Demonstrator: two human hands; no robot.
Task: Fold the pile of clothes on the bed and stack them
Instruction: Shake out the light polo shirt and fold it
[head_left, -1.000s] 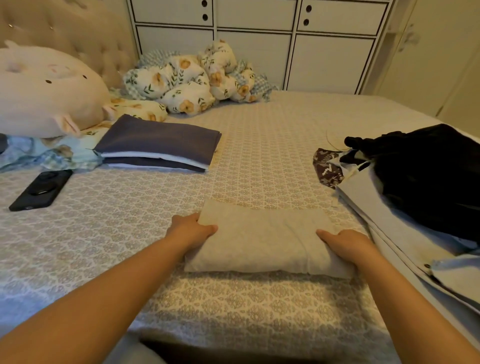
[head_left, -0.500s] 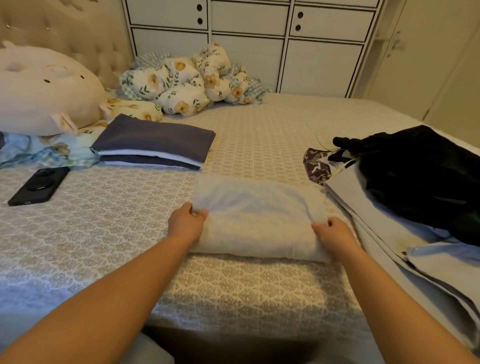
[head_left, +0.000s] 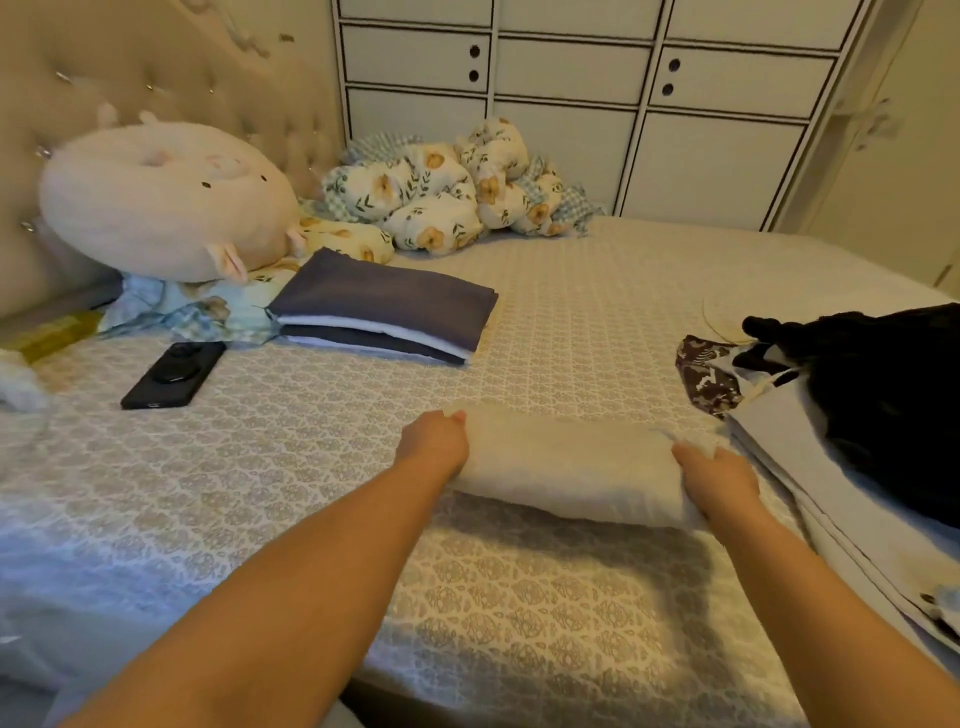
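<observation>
On the bed, right of the stack and left of the unfolded pile, lies the cream fold. Left hand and right hand grip its ends; I'd lift level, keeping edges aligned, onto the stack.

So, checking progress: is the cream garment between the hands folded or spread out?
Folded: the cream garment is a compact thick bundle, left hand and right hand gripping its ends.
</observation>
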